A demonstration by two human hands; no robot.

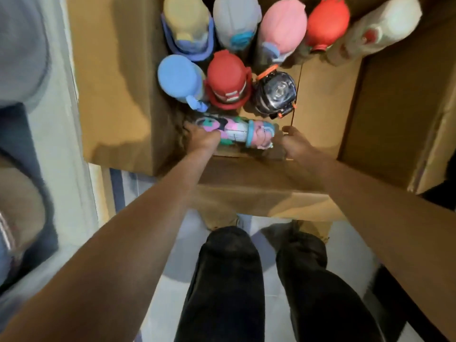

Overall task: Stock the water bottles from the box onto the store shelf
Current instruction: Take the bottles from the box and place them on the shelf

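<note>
An open cardboard box stands on the floor below me with several upright water bottles in it. A patterned pink and teal bottle lies on its side at the near wall of the box. My left hand is closed around the bottle's base end. My right hand reaches in at its lid end, touching or nearly touching the lid; its grip is hidden. Behind stand a blue-lidded bottle, a red-lidded bottle and a black bottle with an orange strap.
A back row holds yellow-lidded, grey, pink, red and white bottles. The box flaps spread open to the right and toward me. My legs stand on pale tiles. A blurred glossy surface runs along the left.
</note>
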